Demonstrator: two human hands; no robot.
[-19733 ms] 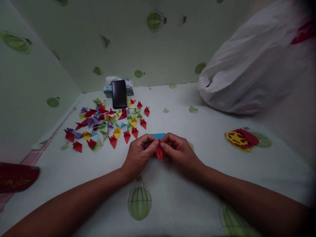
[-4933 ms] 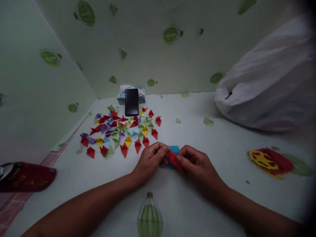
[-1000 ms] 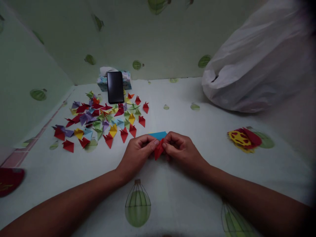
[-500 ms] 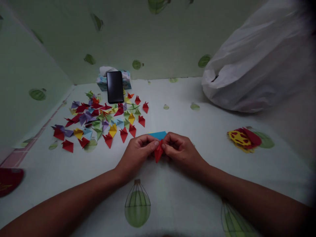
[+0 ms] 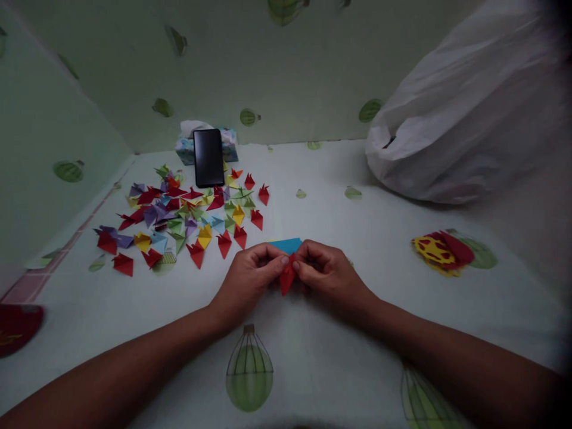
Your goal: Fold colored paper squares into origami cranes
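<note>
A small red origami crane is pinched between my two hands, its pointed end turned toward me. My left hand grips its left side with thumb and fingers. On the opposite side, my right hand pinches it the same way. The fingers cover most of its upper part. Just behind them lies blue paper, partly hidden by the hands. To the left spreads a loose group of folded paper cranes in red, yellow, green, purple and light blue.
A black phone leans against a tissue box behind the cranes. At the back right bulges a large white plastic bag. Red and yellow cut-out pieces lie to the right. A dark red item sits at the left edge.
</note>
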